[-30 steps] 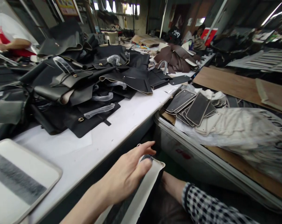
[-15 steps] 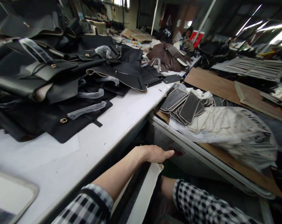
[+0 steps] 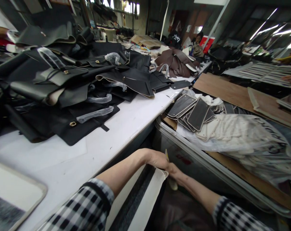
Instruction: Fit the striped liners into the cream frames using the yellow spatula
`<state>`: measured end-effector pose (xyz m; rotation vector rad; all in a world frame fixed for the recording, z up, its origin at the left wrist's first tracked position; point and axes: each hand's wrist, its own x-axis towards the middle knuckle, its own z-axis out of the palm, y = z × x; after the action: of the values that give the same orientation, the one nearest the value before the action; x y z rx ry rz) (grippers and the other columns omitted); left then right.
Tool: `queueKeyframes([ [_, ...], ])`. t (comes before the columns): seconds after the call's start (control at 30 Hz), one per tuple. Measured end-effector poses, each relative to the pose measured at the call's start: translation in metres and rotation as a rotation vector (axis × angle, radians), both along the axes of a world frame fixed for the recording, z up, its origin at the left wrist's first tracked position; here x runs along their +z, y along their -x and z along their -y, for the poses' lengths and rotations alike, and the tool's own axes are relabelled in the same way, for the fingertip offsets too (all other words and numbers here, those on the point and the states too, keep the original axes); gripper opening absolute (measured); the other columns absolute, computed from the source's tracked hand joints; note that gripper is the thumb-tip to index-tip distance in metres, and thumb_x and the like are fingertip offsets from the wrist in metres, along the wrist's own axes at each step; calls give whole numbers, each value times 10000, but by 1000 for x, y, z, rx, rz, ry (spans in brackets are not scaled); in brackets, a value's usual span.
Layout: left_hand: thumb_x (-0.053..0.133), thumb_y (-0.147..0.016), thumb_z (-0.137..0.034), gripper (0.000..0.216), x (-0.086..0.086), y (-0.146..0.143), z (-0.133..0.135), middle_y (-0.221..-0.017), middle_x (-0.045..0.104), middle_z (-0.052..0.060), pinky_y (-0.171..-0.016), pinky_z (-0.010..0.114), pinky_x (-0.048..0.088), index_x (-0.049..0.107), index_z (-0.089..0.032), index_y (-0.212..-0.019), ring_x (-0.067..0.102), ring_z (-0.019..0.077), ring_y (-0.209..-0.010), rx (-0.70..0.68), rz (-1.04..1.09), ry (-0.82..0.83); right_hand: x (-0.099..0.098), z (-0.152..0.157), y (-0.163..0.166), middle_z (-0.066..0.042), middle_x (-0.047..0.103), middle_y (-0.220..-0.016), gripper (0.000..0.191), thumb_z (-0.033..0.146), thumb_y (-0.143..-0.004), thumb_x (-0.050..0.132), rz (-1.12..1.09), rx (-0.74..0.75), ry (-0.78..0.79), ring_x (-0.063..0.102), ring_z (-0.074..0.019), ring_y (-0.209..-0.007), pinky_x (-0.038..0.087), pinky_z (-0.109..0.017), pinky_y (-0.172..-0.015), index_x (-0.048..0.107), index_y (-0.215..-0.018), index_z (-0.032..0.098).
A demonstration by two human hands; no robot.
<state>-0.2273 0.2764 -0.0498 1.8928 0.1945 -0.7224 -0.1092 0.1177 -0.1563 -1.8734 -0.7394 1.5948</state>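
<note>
Between my forearms stands a long panel (image 3: 147, 201) with pale borders and a dark grey middle. My left hand (image 3: 156, 158) bends over its far end, with the fingers out of sight behind it. Touching the left one, my right hand (image 3: 173, 171) is closed at the panel's far corner. A thin yellowish tip (image 3: 166, 155) sticks up beside the hands, and a pale rounded end (image 3: 172, 184) shows below the right hand. Whether these belong to one tool I cannot make out.
Black bag pieces (image 3: 70, 96) with plastic-wrapped handles are heaped on the white table (image 3: 107, 150). At right, a bin (image 3: 184, 144) bears dark rounded plates (image 3: 198, 114) and a clear plastic bag (image 3: 253, 138). Brown pieces (image 3: 174, 62) lie farther back. A pale-edged board (image 3: 17, 189) rests at lower left.
My right hand has come up from behind the panel to meet my left hand. The left thumb, stretched out before, no longer shows. The view has shifted slightly left.
</note>
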Motion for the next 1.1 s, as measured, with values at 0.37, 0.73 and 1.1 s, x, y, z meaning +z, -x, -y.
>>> queueKeyframes([
  [0.37,743,-584,-220,1110,-20,-13,-13,-1253,654,184,-930,360,498,159,6,-1501,616,289,-1148,-136,-140,207,92,19,-101,-74,663,-636,416,547,-857,573,-160,653,232,543,-107,-397,395,-167,-373,680,-854,145],
  [0.73,768,-624,-259,760,-25,-13,-14,-1146,692,130,-798,368,534,508,-93,-1319,652,316,-1016,-91,-73,134,97,-39,-55,41,519,-552,452,582,-963,368,173,999,-87,514,-94,-355,350,-152,-329,532,-895,166],
  [1.1,673,-733,-252,629,-18,-10,-16,-1093,712,97,-755,304,527,523,-82,-1320,666,261,-963,-168,-15,96,98,-37,-44,6,558,-676,453,560,-973,344,102,962,-2,513,-80,-363,362,-153,-326,548,-982,156],
])
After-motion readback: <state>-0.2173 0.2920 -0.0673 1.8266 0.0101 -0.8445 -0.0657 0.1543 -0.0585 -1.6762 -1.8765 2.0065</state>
